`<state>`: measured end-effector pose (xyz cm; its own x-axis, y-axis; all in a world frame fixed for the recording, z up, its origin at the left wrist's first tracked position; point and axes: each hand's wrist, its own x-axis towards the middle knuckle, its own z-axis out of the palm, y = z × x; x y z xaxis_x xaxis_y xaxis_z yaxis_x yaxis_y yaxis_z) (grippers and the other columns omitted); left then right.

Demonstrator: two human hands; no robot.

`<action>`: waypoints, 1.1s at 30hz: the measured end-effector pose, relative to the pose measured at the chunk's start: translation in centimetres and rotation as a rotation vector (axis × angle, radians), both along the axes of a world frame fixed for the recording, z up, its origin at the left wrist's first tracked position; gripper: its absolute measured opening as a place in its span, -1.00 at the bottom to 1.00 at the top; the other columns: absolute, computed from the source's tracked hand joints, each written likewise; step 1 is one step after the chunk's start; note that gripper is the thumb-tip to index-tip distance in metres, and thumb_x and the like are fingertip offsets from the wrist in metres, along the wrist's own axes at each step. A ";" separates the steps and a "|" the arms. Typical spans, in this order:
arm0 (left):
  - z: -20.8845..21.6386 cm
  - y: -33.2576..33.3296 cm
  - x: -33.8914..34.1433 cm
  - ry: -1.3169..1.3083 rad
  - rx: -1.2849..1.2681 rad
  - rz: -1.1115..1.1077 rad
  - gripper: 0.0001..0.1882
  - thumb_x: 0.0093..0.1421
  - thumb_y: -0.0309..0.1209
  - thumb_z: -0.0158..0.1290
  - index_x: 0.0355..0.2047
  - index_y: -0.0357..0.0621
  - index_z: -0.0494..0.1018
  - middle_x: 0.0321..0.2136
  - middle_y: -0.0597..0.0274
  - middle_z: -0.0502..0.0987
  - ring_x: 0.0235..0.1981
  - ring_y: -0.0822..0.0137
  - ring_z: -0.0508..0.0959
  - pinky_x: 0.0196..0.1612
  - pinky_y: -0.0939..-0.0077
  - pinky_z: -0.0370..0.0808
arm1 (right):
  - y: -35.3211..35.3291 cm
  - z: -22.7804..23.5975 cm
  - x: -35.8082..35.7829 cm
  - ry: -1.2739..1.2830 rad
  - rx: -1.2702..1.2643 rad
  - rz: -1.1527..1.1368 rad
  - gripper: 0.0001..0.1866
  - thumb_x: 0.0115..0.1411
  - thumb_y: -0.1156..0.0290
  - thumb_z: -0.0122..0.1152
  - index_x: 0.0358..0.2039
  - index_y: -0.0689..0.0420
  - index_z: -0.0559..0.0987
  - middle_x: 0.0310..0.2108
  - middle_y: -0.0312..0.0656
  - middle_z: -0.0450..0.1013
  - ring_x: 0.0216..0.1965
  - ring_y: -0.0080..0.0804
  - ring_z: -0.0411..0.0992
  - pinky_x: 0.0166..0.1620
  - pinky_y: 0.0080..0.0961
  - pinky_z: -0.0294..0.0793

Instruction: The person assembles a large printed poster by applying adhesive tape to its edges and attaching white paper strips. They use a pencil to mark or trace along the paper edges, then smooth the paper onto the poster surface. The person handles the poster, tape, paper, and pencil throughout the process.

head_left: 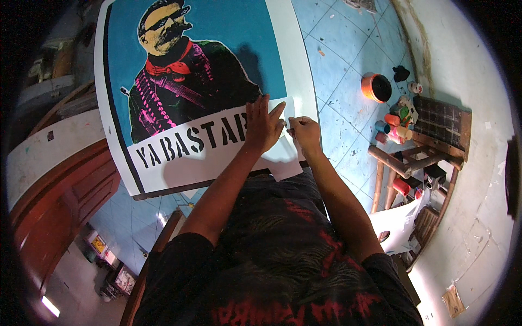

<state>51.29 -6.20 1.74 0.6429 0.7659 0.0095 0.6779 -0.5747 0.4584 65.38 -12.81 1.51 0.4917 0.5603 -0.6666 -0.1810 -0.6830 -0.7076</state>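
A large poster lies in front of me, with a blue field, a painted figure in a red scarf and bold black lettering on a white band. A loose white paper sheet covers the end of that lettering, its lower corner hanging over the near edge. My left hand presses down on the lettering and the sheet, fingers spread. Just to its right, my right hand is closed in a pinch at the sheet's right side. What its fingertips hold is too small to make out.
Right of the poster, an orange container with a dark inside stands on the blue tiled floor. Several paint bottles sit beside a wooden chair along the white wall. A reddish-brown wooden panel is at left.
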 end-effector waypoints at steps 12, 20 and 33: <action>0.3 0.0 0.0 0.036 -0.003 0.017 -0.40 0.18 -0.22 0.17 0.24 0.18 0.31 0.25 -0.10 0.11 0.33 -0.11 0.09 0.33 -0.33 0.00 | 0.1 2.4 0.2 -0.288 -0.046 0.199 -0.74 0.14 0.30 0.36 -0.40 0.27 0.60 -0.57 -0.15 0.54 -0.54 -0.42 0.50 -0.41 -0.48 0.47; 0.3 -0.1 -0.3 -0.036 0.004 0.004 -0.38 0.21 -0.25 0.15 0.28 0.19 0.27 0.25 -0.16 0.12 0.29 -0.18 0.12 0.29 -0.39 0.00 | -0.7 4.6 0.4 -0.597 0.103 0.339 -0.77 0.11 0.31 0.29 -0.30 0.13 0.49 -0.48 -0.10 0.52 -0.44 -0.13 0.54 -0.36 -0.27 0.48; -0.2 -0.2 -0.1 -0.072 0.031 0.024 -0.39 0.18 -0.27 0.18 0.25 0.16 0.30 0.24 -0.15 0.13 0.27 -0.18 0.14 0.28 -0.37 0.03 | -0.7 3.5 0.9 -0.628 0.090 0.377 -0.76 0.09 0.39 0.37 -0.28 0.18 0.54 -0.49 -0.12 0.54 -0.48 -0.32 0.54 -0.34 -0.45 0.49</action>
<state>51.15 -6.37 1.56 0.6212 0.7797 0.0786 0.6577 -0.5733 0.4887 66.24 -13.53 5.03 0.5285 0.8059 -0.2670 0.5122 -0.5535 -0.6567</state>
